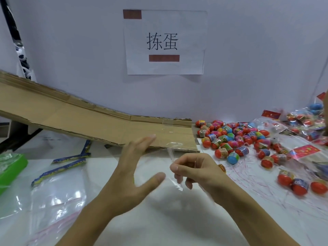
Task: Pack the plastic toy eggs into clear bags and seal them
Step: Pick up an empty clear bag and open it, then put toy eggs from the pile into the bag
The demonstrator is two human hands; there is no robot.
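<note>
My right hand (193,172) pinches the edge of a clear plastic bag (173,157) above the middle of the white table, its fingers curled round the film. My left hand (134,167) is spread flat with straight fingers beside the bag, and seems to lie against or inside the film. A heap of plastic toy eggs (236,139), mostly red with blue, pink and green ones, lies to the right of my hands. An orange egg (222,168) shows just behind my right hand.
A slanted cardboard sheet (85,119) runs from the far left down to the table's middle. Clear zip bags (53,199) and blue header strips (69,159) lie at left beside a green box (10,167). Packed bags with red headers (301,132) sit far right. A paper sign (165,41) hangs on the wall.
</note>
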